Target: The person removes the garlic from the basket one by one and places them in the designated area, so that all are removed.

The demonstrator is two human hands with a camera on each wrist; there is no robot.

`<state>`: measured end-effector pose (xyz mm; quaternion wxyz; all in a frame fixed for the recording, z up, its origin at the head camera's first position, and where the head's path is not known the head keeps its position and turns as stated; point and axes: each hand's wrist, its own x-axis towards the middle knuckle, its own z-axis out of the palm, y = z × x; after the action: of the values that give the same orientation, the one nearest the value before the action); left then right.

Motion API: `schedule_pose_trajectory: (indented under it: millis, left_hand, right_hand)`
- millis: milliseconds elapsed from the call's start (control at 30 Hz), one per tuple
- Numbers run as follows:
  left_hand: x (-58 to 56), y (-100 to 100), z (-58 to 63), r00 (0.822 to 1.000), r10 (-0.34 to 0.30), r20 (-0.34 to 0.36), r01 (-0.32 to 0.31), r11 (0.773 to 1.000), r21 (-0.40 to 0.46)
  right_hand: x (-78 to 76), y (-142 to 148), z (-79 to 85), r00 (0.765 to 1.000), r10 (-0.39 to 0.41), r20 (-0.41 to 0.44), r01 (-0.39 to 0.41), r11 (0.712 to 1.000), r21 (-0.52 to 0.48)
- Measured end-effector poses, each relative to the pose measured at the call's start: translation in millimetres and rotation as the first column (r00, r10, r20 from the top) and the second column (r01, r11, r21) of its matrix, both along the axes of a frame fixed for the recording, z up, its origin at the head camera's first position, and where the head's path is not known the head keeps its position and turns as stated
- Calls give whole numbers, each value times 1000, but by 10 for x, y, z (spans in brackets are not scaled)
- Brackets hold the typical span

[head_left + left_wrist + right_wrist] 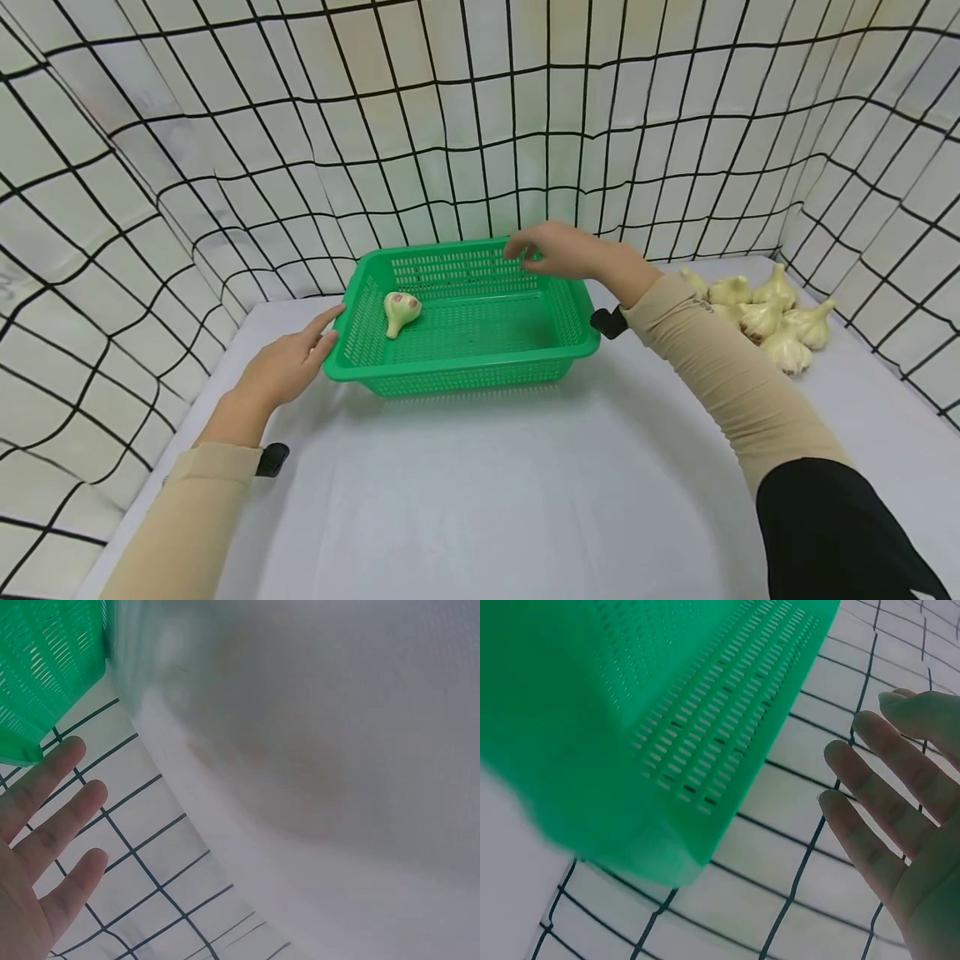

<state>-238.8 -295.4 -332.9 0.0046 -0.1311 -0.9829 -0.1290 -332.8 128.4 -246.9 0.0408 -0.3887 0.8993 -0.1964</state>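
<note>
A green plastic basket [465, 360] with slotted walls stands near the back of the white table. One garlic bulb [402, 312] lies inside it at the left end. My left hand [281, 367] is at the basket's left rim, its fingertips right at the edge; three outstretched fingers [64, 810] show beside the basket [45, 675] in the left wrist view. Over the basket's back right part hovers my right hand [558, 250], holding nothing. Its fingers [885, 802] are loosely spread in the right wrist view, apart from the basket wall [720, 720].
A pile of several garlic bulbs [772, 312] sits on the table [480, 500] at the right, beyond my right forearm. Black wire mesh [480, 150] backed by pale sheeting encloses the back and both sides, close behind the basket.
</note>
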Motion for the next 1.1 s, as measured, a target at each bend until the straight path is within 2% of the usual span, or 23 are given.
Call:
schedule_pose_trajectory:
  millis: [167,400,600,733,900,1100]
  left_hand:
    - [10,1,11,1000,7,5,-7,1000,1]
    - [0,-2,4,1000,5,-1,-5,1000,-4]
    - [-9,0,-9,1000,2,-3,-2,1000,0]
    - [-10,-2,-3,1000,2,-7,-2,1000,-2]
    - [-9,23,23,1000,-5,-2,5,1000,-7]
    - [-10,1,15,1000,-3,5,3,1000,-11]
  right_hand:
    - [-68,-246,25,999,37,4,-37,998,55]
    - [-184,-530,0,999,38,6,-38,994,105]
    - [-267,-744,-88,990,87,-112,-70,987,148]
    - [-305,-893,-130,982,79,-170,-51,985,164]
    - [-308,-1048,-211,985,54,-165,-27,986,162]
    - [-287,-1241,-324,987,80,-141,-59,988,143]
